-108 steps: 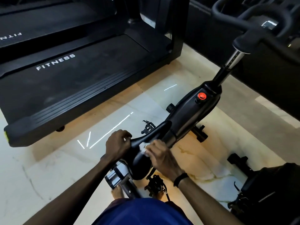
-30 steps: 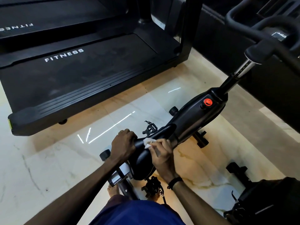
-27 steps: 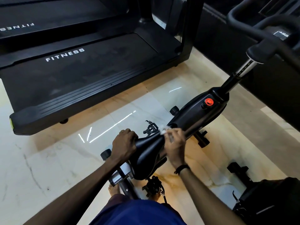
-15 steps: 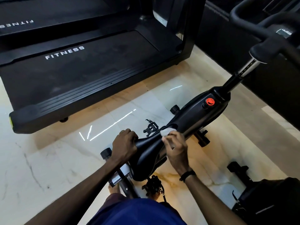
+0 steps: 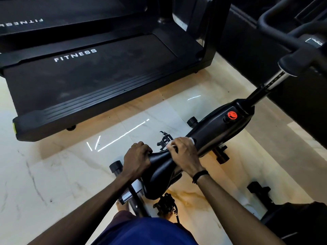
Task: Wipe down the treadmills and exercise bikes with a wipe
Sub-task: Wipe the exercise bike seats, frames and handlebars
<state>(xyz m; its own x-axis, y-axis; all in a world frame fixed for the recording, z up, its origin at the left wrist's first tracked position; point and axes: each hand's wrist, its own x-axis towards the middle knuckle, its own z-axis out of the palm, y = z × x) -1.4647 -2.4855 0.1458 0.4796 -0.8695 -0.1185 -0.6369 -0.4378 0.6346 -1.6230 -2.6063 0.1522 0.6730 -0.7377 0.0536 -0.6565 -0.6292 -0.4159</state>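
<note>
Pressing the wipe (image 5: pixel 191 140) beneath curled fingers, right hand (image 5: pixel 185 156) covers the saddle (image 5: pixel 159 167) nose.

We read "FITNESS" in white on the near treadmill (image 5: pixel 92 75) belt, and the same word upside down on the far treadmill (image 5: pixel 53 15) belt.

Glossy pale marble floor (image 5: pixel 53 174), tan veining; bright streak reflections (image 5: pixel 122 136); dark wall (image 5: pixel 247 41)

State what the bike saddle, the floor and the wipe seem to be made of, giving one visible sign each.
Saddle: smooth black vinyl or plastic, soft sheen.
Floor: polished marble or marble-look tile, veins and reflections.
Wipe: thin white paper or cloth, crumpled under the right hand.
</note>
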